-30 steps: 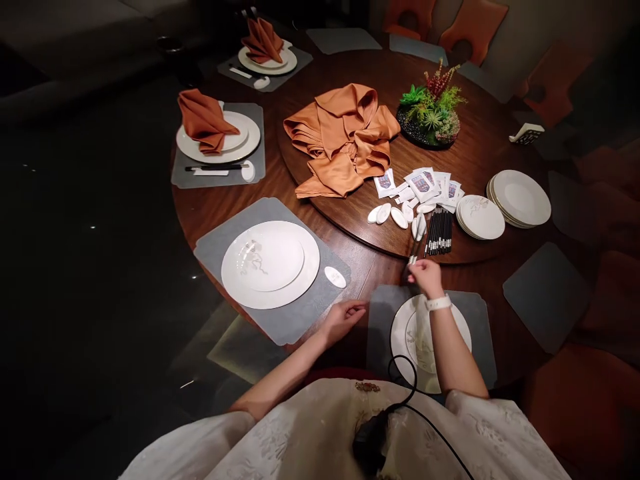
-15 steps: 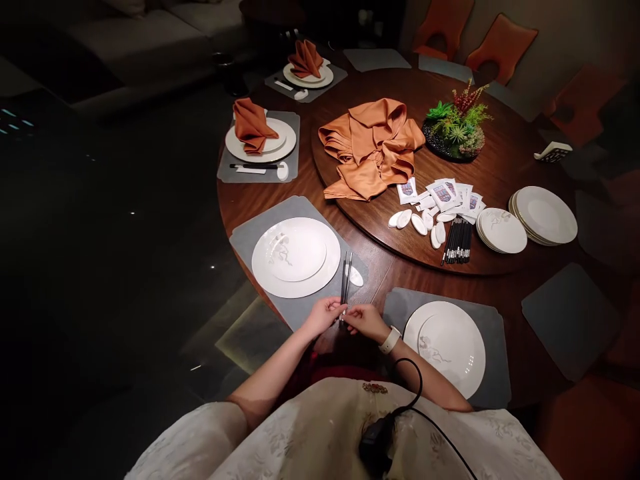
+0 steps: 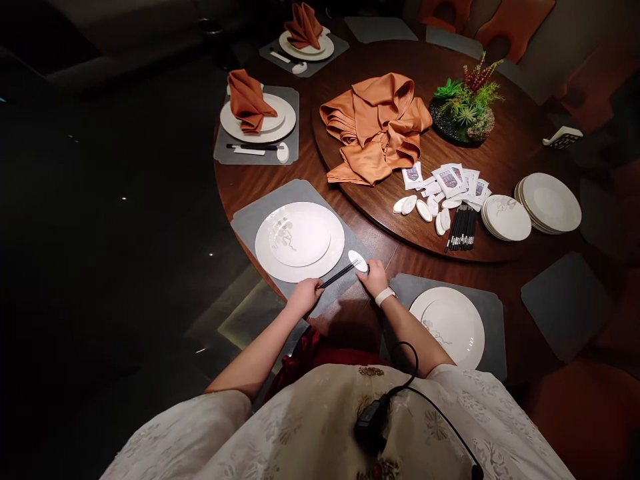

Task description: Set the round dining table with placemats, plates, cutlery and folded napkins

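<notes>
Left forearm: bare, slanting (image 3: 257, 350) forward and inward from the lower left.
Left hand: back facing up (image 3: 304, 298), thumb and fingers drawn together in a pinch at the front.
Right forearm: bare, slanting (image 3: 417, 333) forward and inward from the lower right.
Right hand: a little farther forward than the left (image 3: 375, 278), fingers bent, thumb toward the left; how firmly the fingertips press is too small to tell.
Both hands: near each other in front of the torso, not touching, set closer together than the elbows.
</notes>
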Motion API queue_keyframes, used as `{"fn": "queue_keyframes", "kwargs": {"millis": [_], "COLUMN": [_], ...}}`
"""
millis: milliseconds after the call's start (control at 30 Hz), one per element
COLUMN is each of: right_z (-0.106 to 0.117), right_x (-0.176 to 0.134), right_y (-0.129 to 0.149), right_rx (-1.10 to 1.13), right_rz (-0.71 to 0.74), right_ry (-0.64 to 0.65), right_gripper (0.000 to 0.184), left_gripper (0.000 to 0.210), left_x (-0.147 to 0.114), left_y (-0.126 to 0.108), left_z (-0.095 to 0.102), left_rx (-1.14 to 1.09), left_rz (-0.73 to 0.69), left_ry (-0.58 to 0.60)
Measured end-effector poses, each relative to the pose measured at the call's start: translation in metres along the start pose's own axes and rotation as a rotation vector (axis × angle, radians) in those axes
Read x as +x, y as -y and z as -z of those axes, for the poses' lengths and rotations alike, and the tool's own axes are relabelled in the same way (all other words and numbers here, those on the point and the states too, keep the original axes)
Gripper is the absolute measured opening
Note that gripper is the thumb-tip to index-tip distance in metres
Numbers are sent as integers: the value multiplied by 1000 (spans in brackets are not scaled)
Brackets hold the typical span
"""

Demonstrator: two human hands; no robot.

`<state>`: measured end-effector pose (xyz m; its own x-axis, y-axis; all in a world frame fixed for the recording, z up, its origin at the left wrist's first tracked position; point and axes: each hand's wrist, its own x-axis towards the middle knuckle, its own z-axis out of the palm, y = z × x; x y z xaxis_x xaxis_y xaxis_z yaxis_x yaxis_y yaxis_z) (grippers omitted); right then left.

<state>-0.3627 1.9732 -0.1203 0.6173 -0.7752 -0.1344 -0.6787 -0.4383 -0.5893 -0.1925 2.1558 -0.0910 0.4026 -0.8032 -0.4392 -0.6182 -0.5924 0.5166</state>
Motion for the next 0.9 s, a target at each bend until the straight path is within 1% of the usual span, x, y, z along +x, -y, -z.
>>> {"fn": "queue_keyframes", "kwargs": {"millis": [67, 133, 233, 367, 533, 667, 767, 900], "right_z": [-4, -7, -10, -13, -12, -11, -12, -12], "right_x": [5, 8, 9, 6, 3, 2, 1, 1], "right_y": [0, 1, 1, 2, 6, 6, 5, 3], "right_rx": [-29, -45, -53, -55, -51, -36, -17, 3], "right_rz": [-7, 5, 35, 28, 0, -15, -3, 3], "right_ry": [-1, 5, 11, -11, -19, -15, -31, -34], "right_gripper": [22, 18, 16, 15, 15, 14, 14, 12], "left_gripper": [19, 21, 28, 35, 36, 37, 36, 31], "left_x": [-2, -3, -6, -18, -37, -44, -44, -39], "left_y": [1, 2, 3, 10, 18, 21, 25, 34], "left_z": [-2, -4, -7, -8, -6, -8, -11, -11], "left_rx": [-31, -46, -39, 17, 113, 133, 67, -78], "left_rz": [22, 40, 31, 20, 76, 155, 167, 112], "left_ry": [-25, -37, -71, -129, -91, -119, -164, -220]}}
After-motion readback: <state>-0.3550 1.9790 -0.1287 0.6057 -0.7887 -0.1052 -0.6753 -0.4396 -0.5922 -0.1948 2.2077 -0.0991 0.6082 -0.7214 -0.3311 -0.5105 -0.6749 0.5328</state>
